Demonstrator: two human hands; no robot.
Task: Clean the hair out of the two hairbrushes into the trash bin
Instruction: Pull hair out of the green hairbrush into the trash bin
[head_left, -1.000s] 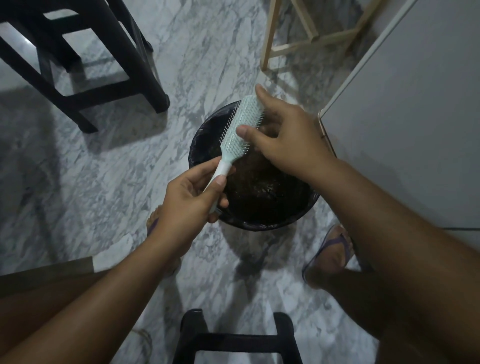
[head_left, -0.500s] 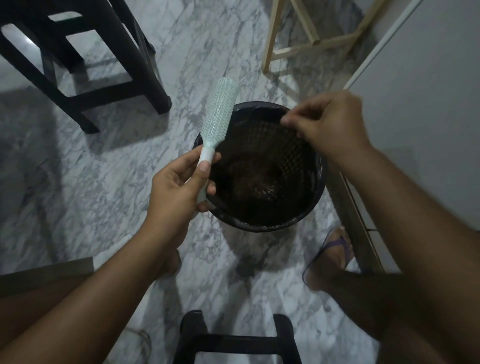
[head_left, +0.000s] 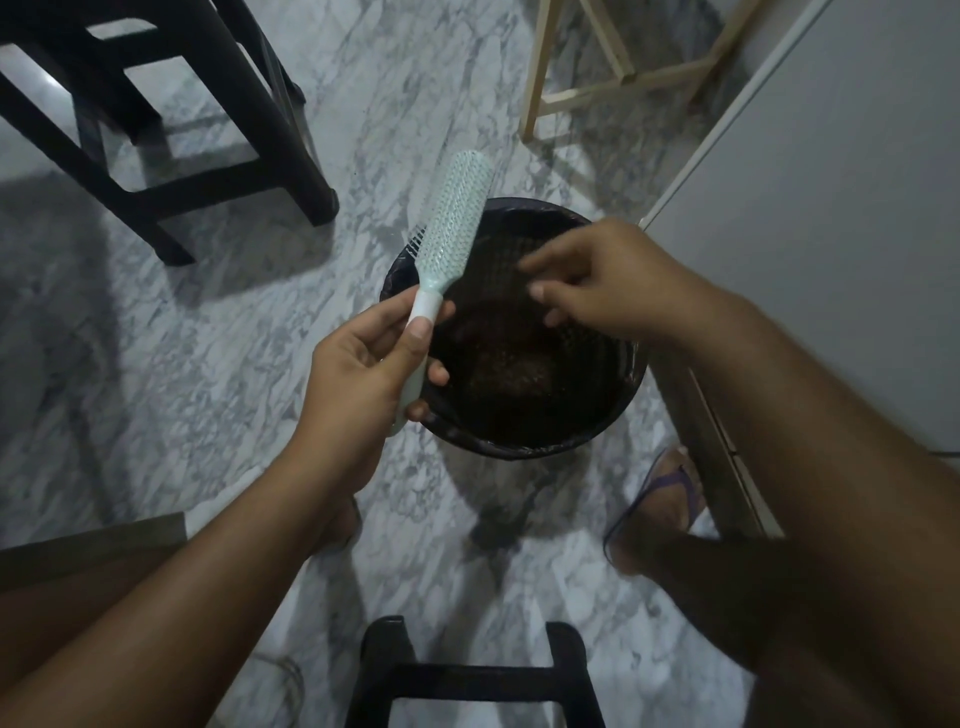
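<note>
Hairbrush: handle grasped by left hand; long axis slants up and away, head beside trash bin left rim. Right hand: over bin, just right of brush, fingers loose, seemingly holding nothing.

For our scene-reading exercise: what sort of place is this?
Probably a room in a home: a marble floor, a dark stool, and a lined bin beside a white cabinet.

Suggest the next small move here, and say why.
Probably move the right hand to the hairbrush bristles to pull hair: it hovers open over the trash bin, while the left hand grips the brush handle, head tilted past the rim.
</note>
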